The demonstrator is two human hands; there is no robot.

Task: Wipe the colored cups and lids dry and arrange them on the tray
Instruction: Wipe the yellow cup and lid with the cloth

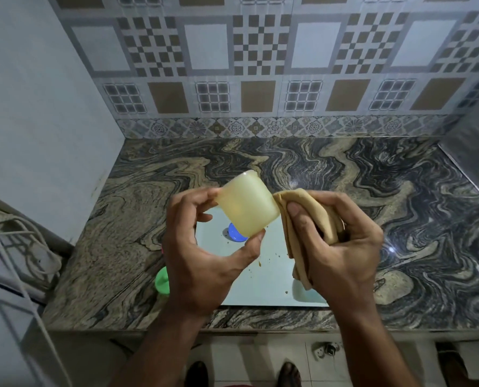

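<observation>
Seen from above, a left hand (202, 255) holds a pale yellow cup (246, 203) tilted on its side over a marbled counter (400, 219). The right hand (341, 241) grips a folded tan cloth (311, 219) touching the cup's base. Below lie a pale tray (260, 277), a blue lid (235, 234) and a green piece (161, 280).

Our two bare arms and dark shoes

We see our left hand (202, 247) and right hand (341, 241) bare, without rings, watch or gloves; both forearms are uncovered, no sleeve reaching into view. Below the counter edge we wear dark, rounded-toe shoes (196, 372), one on each foot.
</observation>
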